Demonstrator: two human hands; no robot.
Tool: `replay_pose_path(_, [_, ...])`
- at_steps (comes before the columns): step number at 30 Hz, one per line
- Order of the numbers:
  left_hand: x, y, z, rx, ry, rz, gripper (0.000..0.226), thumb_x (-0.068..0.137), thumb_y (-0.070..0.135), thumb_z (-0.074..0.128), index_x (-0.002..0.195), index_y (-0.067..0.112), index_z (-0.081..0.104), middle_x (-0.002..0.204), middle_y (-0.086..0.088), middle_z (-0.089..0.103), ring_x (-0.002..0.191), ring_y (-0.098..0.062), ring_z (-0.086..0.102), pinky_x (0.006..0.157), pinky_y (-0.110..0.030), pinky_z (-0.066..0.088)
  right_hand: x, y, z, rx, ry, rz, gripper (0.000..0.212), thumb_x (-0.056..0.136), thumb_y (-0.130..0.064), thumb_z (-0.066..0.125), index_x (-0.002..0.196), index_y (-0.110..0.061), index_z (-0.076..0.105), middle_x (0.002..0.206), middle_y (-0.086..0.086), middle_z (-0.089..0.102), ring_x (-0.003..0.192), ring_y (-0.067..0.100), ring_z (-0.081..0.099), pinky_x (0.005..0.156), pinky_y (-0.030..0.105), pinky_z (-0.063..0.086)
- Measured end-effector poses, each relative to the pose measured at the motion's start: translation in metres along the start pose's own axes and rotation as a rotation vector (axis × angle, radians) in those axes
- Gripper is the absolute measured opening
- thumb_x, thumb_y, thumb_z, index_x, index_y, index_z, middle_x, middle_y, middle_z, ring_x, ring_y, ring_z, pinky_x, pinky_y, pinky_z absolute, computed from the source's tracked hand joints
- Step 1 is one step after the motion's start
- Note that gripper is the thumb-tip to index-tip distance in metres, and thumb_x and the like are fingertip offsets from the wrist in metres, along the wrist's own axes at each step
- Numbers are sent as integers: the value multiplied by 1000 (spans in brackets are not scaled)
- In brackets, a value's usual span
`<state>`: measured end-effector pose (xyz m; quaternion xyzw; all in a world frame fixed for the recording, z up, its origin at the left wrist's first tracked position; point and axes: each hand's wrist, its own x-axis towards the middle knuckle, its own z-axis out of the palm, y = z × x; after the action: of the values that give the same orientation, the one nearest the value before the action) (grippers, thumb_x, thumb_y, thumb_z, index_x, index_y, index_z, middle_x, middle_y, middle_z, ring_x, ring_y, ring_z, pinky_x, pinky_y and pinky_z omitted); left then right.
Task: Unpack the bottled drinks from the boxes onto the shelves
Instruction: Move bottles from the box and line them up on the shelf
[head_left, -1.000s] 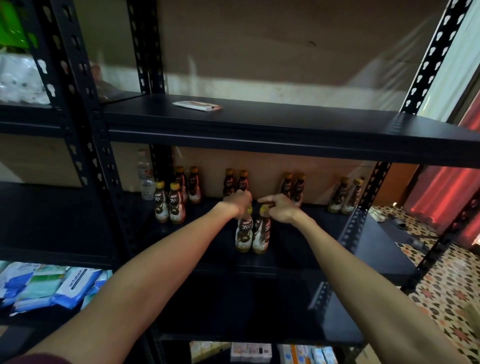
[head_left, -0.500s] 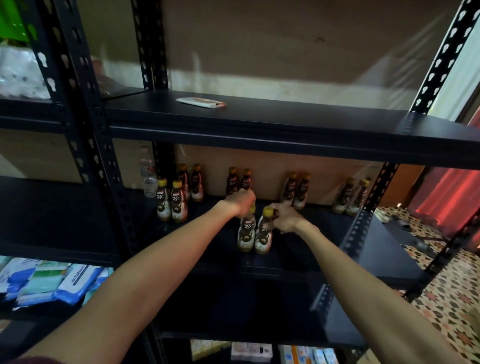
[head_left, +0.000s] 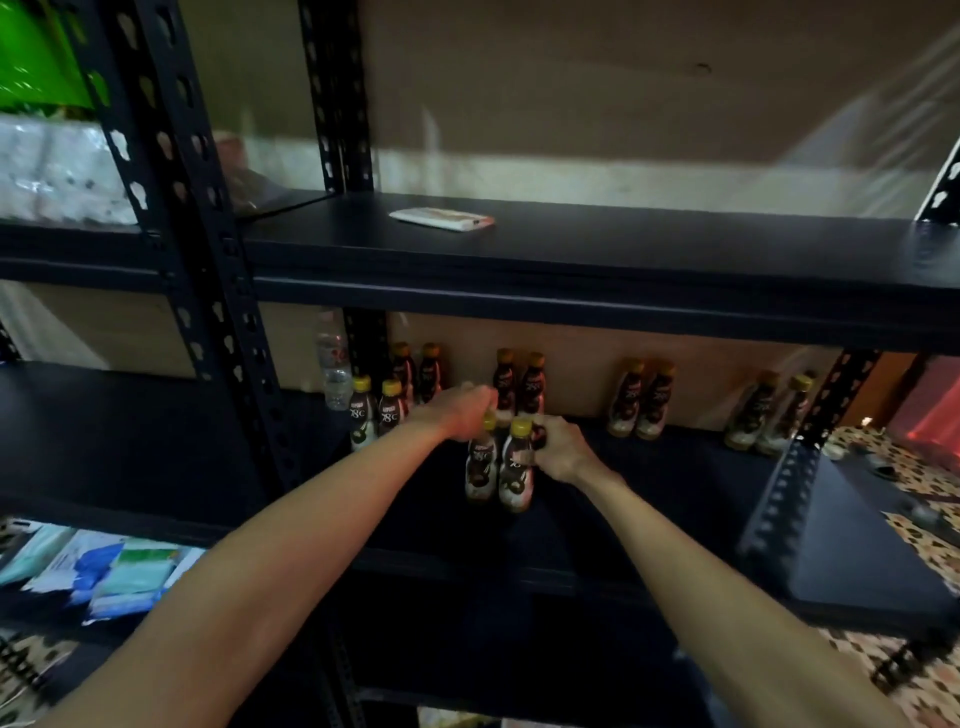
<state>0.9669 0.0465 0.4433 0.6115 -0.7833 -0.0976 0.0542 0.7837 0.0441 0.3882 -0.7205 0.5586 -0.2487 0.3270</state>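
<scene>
While the left bottle (head_left: 480, 470) and right bottle (head_left: 516, 475) stand upright, touching, on the shelf (head_left: 675, 483), we note the left grip (head_left: 462, 415) curled over the former's cap and the right grip (head_left: 558, 449) closed round the latter's neck.

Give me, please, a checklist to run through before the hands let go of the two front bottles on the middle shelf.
1. Is the left bottle upright? ok.
2. Is the right bottle upright and beside it? ok.
3. Are both bases flat on the middle shelf? cannot tell, too dark.
4. Does the left hand grip the left bottle's cap and the right hand the right bottle's neck? ok.
5. Is there a gap to the pair behind? cannot tell, the left hand covers it.
6. Is there bare shelf to the right for more? ok.
</scene>
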Motion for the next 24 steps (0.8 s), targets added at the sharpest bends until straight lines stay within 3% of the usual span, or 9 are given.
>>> replay_pose_path(5, [-2, -36, -11, 120, 83, -10, 18, 85, 25, 75, 94, 28, 60, 105, 2, 65, 101, -18, 61, 94, -40, 48, 30, -18, 31, -14, 43, -18, 36, 85, -8, 78, 118, -12, 62, 115, 7, 62, 104, 18, 60, 85, 19, 42])
replay_pose_path(12, [6, -75, -14, 201, 95, -83, 28, 93, 29, 65, 120, 30, 60, 120, 5, 66, 113, -17, 62, 94, -30, 42, 61, -36, 56, 4, 62, -30, 28, 84, -9, 79, 103, -18, 60, 90, -8, 60, 94, 13, 59, 80, 21, 42])
replay_pose_path(16, [14, -88, -16, 274, 126, -42, 37, 98, 32, 60, 134, 24, 56, 143, 1, 51, 130, -21, 49, 103, -28, 38, 74, -40, 63, -14, 59, -4, 47, 83, -17, 81, 126, -16, 62, 108, -4, 64, 110, 17, 61, 88, 20, 42])
replay_pose_path(19, [18, -91, -17, 326, 123, -23, 45, 102, 34, 51, 144, 20, 45, 147, -2, 46, 134, -22, 44, 106, -29, 33, 80, -42, 65, -21, 72, 9, 57, 84, -18, 82, 135, -14, 59, 121, 1, 66, 120, 19, 59, 90, 17, 38])
replay_pose_path(24, [15, -91, -21, 276, 97, -76, 43, 103, 26, 50, 144, 17, 43, 142, -5, 49, 128, -22, 49, 99, -29, 36, 86, -43, 67, -11, 75, 36, 48, 85, -13, 81, 130, -10, 63, 109, -5, 63, 109, 12, 60, 87, 17, 40])
